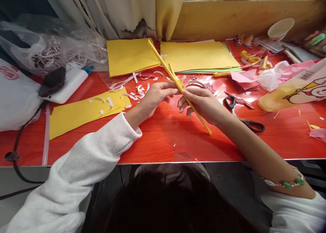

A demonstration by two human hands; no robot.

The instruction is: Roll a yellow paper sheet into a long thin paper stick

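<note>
A thin rolled stick of yellow paper (163,62) slants across the middle of the view, held above the red table. A small pointed flap of paper stands out from it near the fingers. My left hand (158,96) pinches the stick from the left, thumb and forefinger together at the flap. From the other side my right hand (200,102) grips the same stick between thumb and fingers, just below. The stick's lower end pokes out past my right fingers. Behind my right hand lies a roll of clear tape (195,83), partly hidden.
Black-handled scissors (235,114) lie to the right. Stacks of yellow paper (133,56) stand at the back. Cut yellow sheets (84,115) with white paper scraps are on the left, near a phone (52,81). A tall printed cup (292,90) is at far right.
</note>
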